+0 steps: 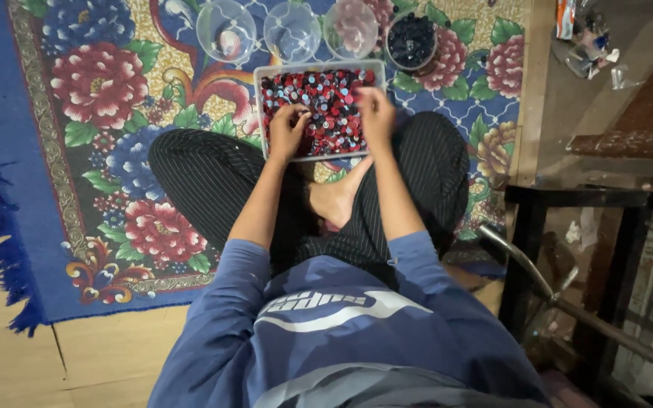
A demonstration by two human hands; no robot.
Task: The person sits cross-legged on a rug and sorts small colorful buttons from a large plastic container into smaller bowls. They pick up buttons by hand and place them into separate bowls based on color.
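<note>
— Both hands are down in the tray (pixel 264 113) of small round pieces (pixel 330 98). On the left hand (pixel 287 132) the fingers are curled and pinched together among the pieces at the tray's near left corner; whether they have closed on one piece or several I cannot tell, the pieces are too small. The right hand (pixel 376 113) lies knuckles up over the right side, fingertips buried in the heap, so its hold is hidden too.

— Where does the tray sit?

— On the flowered rug (pixel 100 113), just beyond the crossed legs, its near edge over the knees. Behind it stands a row of four clear bowls: three (pixel 226 30) look empty (or nearly so), and the rightmost bowl (pixel 411 39) holds dark pieces.

— What might go wrong?

— I judge the heap is the risk. It is piled close to the rim, so a quick scoop could flick pieces over the wall onto the rug, where the busy pattern would hide them. The bowls stand near one another and look light; a sleeve reaching across could tip one.

— And the pieces themselves?

— Small flat discs, mostly red, with dark blue or black and some pale blue ones mixed through, lying loose and overlapping in a shallow rectangular tray with pale walls.
</note>
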